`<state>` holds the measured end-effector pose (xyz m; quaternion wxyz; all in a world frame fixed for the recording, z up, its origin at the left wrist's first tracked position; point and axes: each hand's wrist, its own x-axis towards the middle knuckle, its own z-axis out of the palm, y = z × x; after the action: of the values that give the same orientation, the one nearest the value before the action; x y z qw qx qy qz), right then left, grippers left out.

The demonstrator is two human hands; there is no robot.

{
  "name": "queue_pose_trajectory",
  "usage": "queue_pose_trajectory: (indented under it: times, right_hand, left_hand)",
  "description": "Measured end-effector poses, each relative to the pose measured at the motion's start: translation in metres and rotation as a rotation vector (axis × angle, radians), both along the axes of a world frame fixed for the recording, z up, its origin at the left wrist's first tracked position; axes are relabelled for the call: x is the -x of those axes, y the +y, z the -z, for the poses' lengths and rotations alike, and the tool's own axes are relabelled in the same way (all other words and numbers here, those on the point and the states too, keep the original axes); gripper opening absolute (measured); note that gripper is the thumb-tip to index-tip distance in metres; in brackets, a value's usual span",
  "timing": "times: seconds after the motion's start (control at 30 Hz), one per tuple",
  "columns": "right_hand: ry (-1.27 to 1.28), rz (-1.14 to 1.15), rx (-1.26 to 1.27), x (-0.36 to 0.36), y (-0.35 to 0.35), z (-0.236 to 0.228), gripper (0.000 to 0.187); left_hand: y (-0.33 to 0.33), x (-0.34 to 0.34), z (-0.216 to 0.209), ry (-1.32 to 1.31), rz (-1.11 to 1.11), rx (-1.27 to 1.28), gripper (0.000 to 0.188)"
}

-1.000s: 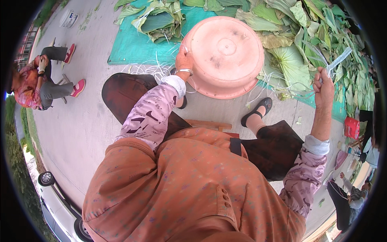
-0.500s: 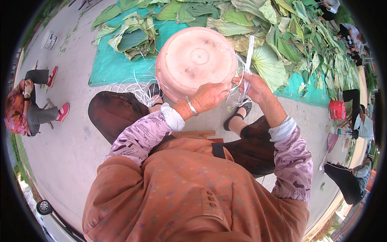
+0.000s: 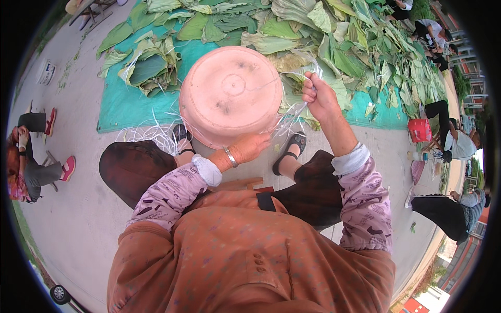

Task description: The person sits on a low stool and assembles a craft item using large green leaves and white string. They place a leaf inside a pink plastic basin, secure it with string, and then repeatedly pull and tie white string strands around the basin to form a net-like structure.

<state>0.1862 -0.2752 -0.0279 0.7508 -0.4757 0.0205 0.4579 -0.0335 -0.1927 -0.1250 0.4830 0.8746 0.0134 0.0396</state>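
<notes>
My right hand [image 3: 319,98] is raised beside an upturned pink basin [image 3: 235,86], its fingers closed around a bunch of white plastic strips [image 3: 298,108]. Loose ends stick up above that fist, and the rest trail down toward my left. Low against the basin's near right side, my left hand [image 3: 251,147] wears a silver bracelet and pinches the strips at its fingertips; the exact grip is partly hidden. More white strands [image 3: 156,125] lie tangled on the ground left of the basin, by my shoe.
Large green leaves [image 3: 344,52] are heaped across a teal sheet [image 3: 117,104] beyond the basin. A curled leaf bundle [image 3: 151,65] sits at its left. People sit on both sides. A red bag [image 3: 419,130] stands right, and a white bucket [image 3: 46,72] far left.
My right hand has risen away from my left, drawing the strips out between them. My left hand has dropped slightly. The whole view has shifted a little.
</notes>
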Motion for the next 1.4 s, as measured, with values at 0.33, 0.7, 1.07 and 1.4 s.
queue_pose_trajectory:
  times: [0.33, 0.7, 1.07, 1.4]
  right_hand:
    - [-0.153, 0.054, 0.016, -0.006, -0.002, -0.015, 0.021]
    - [-0.234, -0.017, -0.075, -0.022, -0.011, -0.026, 0.018]
    - [-0.815, 0.228, 0.618, -0.087, -0.067, -0.034, 0.019]
    - [-1.255, 1.024, 1.457, -0.234, -0.294, -0.035, 0.036]
  left_hand:
    - [0.005, 0.0, 0.013, 0.089, 0.014, 0.033, 0.016]
    - [0.006, 0.003, 0.022, 0.141, 0.08, 0.0, 0.019]
    - [0.026, 0.022, 0.079, 0.26, 0.15, 0.116, 0.018]
    - [0.123, 0.044, 0.142, 0.678, 0.209, -0.652, 0.019]
